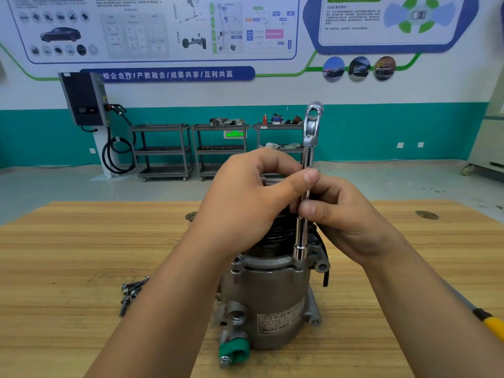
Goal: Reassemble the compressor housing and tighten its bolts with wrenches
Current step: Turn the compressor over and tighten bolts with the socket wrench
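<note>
A grey metal compressor [268, 298] stands upright on the wooden table [68, 255], its black pulley end on top, a green cap [234, 350] on a port at the front. A chrome socket wrench [309, 148] stands vertical, with its socket [299, 251] on a bolt at the housing flange. My left hand [245, 203] wraps over the pulley top, its thumb and fingers pinching the wrench shaft. Lower on the shaft, my right hand [346, 222] pinches the wrench from the right side.
Several loose bolts [132, 293] lie on the table left of the compressor. A yellow-handled tool [491, 323] lies at the right edge. Beyond the table's far edge are a grey floor, shelf carts [163, 151] and a charger unit [84, 99] on the wall.
</note>
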Demonstrator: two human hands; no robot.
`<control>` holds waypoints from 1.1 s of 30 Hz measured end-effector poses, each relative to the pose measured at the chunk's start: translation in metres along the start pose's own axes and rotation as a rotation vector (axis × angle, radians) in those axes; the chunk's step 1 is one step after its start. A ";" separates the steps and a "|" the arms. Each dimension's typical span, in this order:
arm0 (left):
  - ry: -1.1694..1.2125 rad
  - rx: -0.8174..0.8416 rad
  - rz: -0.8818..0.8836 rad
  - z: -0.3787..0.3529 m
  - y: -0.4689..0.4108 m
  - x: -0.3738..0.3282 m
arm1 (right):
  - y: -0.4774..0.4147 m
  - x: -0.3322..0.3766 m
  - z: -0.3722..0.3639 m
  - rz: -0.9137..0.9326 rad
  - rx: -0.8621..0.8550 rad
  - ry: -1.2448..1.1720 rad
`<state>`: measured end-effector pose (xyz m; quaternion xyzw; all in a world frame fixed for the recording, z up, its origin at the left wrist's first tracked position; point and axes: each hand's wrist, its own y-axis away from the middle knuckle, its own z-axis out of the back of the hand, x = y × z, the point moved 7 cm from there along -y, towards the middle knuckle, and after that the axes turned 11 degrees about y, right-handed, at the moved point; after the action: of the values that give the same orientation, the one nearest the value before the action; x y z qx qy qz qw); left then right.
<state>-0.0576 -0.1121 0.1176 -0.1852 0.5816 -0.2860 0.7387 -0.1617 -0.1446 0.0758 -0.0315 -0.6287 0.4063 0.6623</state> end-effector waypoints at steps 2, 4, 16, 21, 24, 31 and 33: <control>-0.011 0.024 -0.011 -0.001 0.000 -0.001 | 0.001 -0.001 0.000 -0.002 0.012 -0.038; -0.010 0.034 -0.006 0.000 0.000 -0.001 | 0.001 -0.002 0.001 -0.007 0.021 -0.044; 0.084 0.017 0.031 -0.001 0.001 0.000 | 0.000 -0.003 0.002 -0.006 0.002 -0.015; 0.059 -0.038 0.032 0.002 0.001 0.002 | -0.001 -0.003 0.002 0.002 0.003 0.000; 0.049 -0.036 0.030 0.002 0.000 0.003 | -0.002 -0.004 0.002 0.004 0.004 0.003; 0.087 0.008 0.016 0.000 0.000 0.002 | 0.000 -0.004 0.002 -0.006 0.039 -0.008; 0.107 0.029 0.022 -0.001 0.000 0.002 | 0.001 -0.004 0.002 -0.002 0.041 0.006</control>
<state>-0.0578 -0.1132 0.1157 -0.1529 0.6180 -0.2957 0.7122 -0.1631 -0.1473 0.0727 -0.0186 -0.6183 0.4184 0.6651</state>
